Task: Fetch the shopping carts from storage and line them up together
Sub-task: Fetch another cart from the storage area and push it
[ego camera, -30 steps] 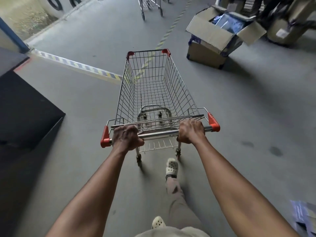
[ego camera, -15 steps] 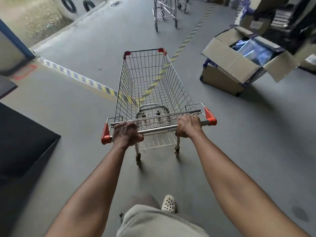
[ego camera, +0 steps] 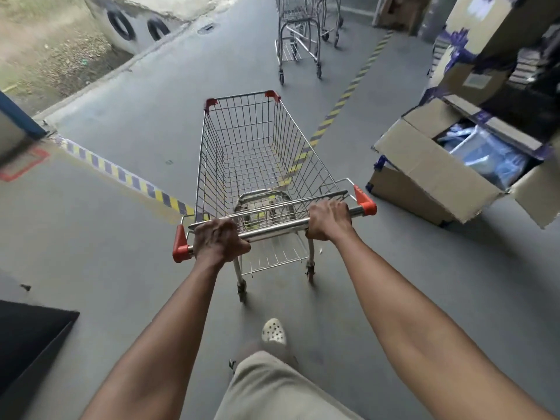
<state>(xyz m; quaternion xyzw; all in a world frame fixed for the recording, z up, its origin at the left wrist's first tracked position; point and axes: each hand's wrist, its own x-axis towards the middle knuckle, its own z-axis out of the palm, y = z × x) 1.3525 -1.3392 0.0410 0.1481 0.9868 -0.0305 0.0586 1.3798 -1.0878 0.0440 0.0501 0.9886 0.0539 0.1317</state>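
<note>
A wire shopping cart [ego camera: 257, 153] with red corner caps stands in front of me on the grey floor, its basket empty. My left hand [ego camera: 218, 239] grips the left part of its metal handle bar, and my right hand [ego camera: 328, 219] grips the right part. Straight ahead, farther off, stand other shopping carts [ego camera: 298, 31], pushed together in a row, their upper parts cut off by the frame's top edge.
An open cardboard box [ego camera: 424, 168] with blue packets sits on the floor right of the cart, with stacked boxes [ego camera: 485, 34] behind it. Yellow-striped floor tape [ego camera: 127, 177] crosses under the cart. A dark mat [ego camera: 27, 334] lies at lower left. Two tyres [ego camera: 136, 25] lean at far left.
I have walked forward with the cart. The carts ahead are nearer and lower in view, the open box has slid to the right, and the dark mat has dropped behind at left.
</note>
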